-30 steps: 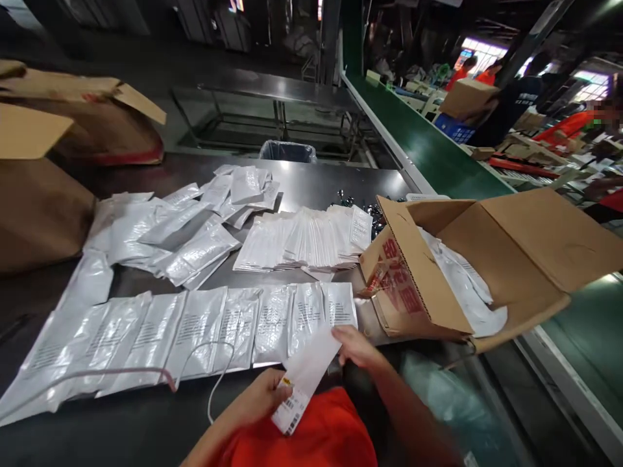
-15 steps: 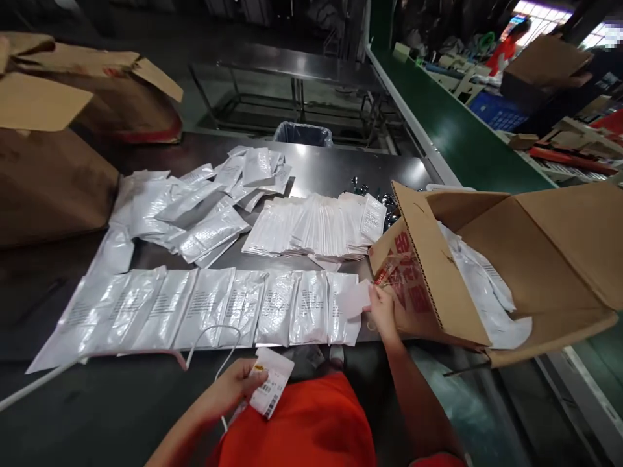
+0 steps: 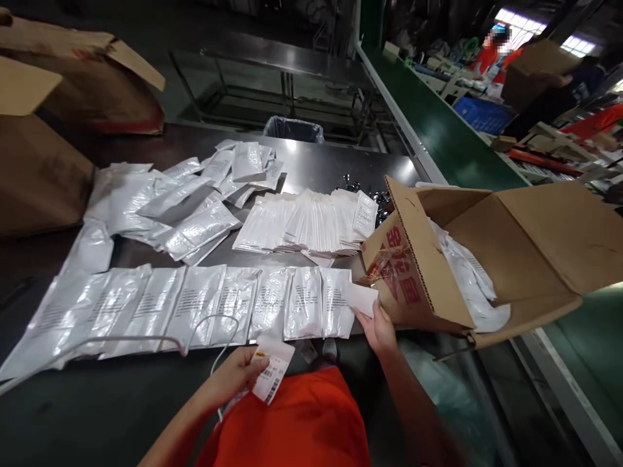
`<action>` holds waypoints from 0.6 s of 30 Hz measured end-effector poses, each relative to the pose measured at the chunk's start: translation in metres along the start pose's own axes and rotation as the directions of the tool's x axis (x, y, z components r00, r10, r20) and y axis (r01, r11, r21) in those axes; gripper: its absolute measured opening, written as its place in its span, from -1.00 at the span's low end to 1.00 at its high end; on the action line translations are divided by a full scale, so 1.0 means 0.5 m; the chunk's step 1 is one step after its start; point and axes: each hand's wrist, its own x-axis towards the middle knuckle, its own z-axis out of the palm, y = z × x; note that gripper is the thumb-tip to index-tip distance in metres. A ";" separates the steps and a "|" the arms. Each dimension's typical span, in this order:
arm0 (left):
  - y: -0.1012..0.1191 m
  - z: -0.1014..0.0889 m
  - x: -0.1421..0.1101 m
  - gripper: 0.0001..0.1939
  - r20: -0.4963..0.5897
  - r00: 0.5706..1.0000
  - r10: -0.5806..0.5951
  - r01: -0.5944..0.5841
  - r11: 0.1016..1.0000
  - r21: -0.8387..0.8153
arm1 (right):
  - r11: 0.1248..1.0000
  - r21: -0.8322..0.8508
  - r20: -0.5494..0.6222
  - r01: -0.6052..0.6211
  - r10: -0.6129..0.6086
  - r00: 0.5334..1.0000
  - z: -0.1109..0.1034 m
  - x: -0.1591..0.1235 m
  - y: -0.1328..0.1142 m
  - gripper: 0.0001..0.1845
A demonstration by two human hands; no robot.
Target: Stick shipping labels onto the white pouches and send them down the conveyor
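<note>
A dark metal table [image 3: 341,168] holds a row of silver pouches [image 3: 195,305]. Your right hand [image 3: 377,327] has carried a white label [image 3: 361,297] to the last pouch; your left hand [image 3: 238,376] stays clamped on the barcode strip [image 3: 272,373].

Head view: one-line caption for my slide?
Left hand holds a barcode label sheet; right hand presses a white label onto the row's end pouch.

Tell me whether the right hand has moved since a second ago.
Yes. The right hand went from the label sheet near the body out to the row of silver pouches, beside the cardboard box, holding a small white label.
</note>
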 end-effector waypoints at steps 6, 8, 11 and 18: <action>-0.001 0.003 0.001 -0.29 -0.023 1.000 0.008 -0.008 1.000 0.017 | 0.512 -0.568 0.498 0.645 -0.410 0.764 0.027 0.027 0.073 -0.61; -0.005 0.005 0.000 -0.32 -0.030 0.999 0.018 -0.018 1.000 0.009 | 0.308 -0.631 0.612 0.712 -0.367 0.701 0.019 0.050 0.099 -0.66; -0.017 0.006 0.000 -0.31 -0.056 0.998 0.024 -0.025 1.000 -0.015 | 0.140 -0.661 0.685 0.738 -0.289 0.669 0.002 0.082 0.137 -0.66; -0.037 0.007 -0.001 -0.28 -0.080 0.996 0.032 -0.035 0.999 -0.038 | -0.017 -0.682 0.730 0.731 -0.076 0.679 -0.025 0.087 0.165 -0.65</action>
